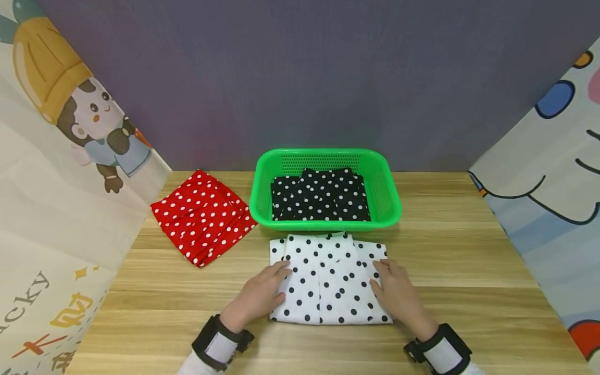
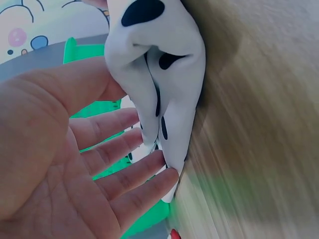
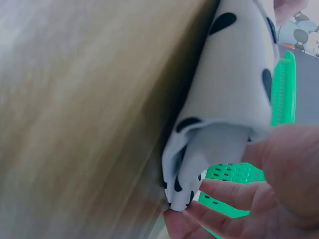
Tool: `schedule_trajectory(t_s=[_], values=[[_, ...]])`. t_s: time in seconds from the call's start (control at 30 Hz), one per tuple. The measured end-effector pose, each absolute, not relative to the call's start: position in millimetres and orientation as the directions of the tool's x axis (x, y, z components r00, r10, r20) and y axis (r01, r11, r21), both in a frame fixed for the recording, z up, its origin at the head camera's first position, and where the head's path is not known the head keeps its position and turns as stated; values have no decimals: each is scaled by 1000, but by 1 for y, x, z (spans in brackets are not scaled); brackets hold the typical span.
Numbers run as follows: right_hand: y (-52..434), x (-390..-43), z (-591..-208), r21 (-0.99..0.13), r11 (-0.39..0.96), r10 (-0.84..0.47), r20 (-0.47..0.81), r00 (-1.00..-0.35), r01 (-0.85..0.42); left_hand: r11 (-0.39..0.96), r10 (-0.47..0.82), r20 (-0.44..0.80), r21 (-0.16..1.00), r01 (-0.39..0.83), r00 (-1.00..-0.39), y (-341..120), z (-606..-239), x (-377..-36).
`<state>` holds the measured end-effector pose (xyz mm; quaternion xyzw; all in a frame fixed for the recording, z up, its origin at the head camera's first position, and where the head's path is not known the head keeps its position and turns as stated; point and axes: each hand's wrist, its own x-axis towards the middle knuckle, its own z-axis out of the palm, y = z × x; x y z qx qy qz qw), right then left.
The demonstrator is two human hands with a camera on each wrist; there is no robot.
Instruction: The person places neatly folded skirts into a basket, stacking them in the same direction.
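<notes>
From the head view, a folded white cloth with black dots (image 1: 330, 278) lies flat on the wooden surface (image 1: 469, 271), just at six o'clock of a green basket (image 1: 391, 200) that holds a folded black dotted cloth (image 1: 321, 195). The left hand (image 1: 260, 294) rests at the white cloth's nine o'clock edge and the right hand (image 1: 396, 291) at its three o'clock edge, both with fingers fairly straight, touching the fabric. A folded red dotted cloth (image 1: 201, 216) lies apart at ten o'clock. The left wrist view shows the left hand (image 2: 65, 164) spread, its fingertips (image 2: 167, 177) slipping against the layered edge of the cloth (image 2: 164, 64). In the right wrist view the right hand (image 3: 259, 199) has its fingertips (image 3: 182, 219) at the cloth's (image 3: 234, 84) lower fold; I cannot tell whether they pinch it. The cloth looks light, soft and limp, likely to unfold unless taken from under both side edges. Cartoon-printed curtains (image 1: 51, 172) flank the surface, with a grey-purple wall (image 1: 300, 78) at twelve o'clock.
</notes>
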<state>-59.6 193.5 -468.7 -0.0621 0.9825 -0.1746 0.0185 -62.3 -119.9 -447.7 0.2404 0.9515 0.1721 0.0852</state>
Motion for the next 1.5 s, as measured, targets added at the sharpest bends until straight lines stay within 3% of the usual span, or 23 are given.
schedule_trajectory(t_s=[0.53, 0.8, 1.07, 1.23, 1.5], values=[[186, -60, -468, -369, 919, -147, 2, -989, -138, 831, 451, -66, 396, 391, -890, -131, -446, -61], [194, -71, -457, -408, 903, -127, 46, -991, -135, 884, 260, 20, 398, 246, -965, -127, -443, -71], [192, -79, -448, -393, 919, -67, -152, -986, -2, 899, 77, -125, 437, 14, -989, -123, -442, -82], [189, -81, -451, -359, 932, -44, -235, -971, 44, 899, 73, -188, 438, -17, -980, -120, -442, -86], [184, -83, -454, -346, 937, -38, -254, -966, 54, 912, 15, -197, 404, -67, -980, -110, -446, -89]])
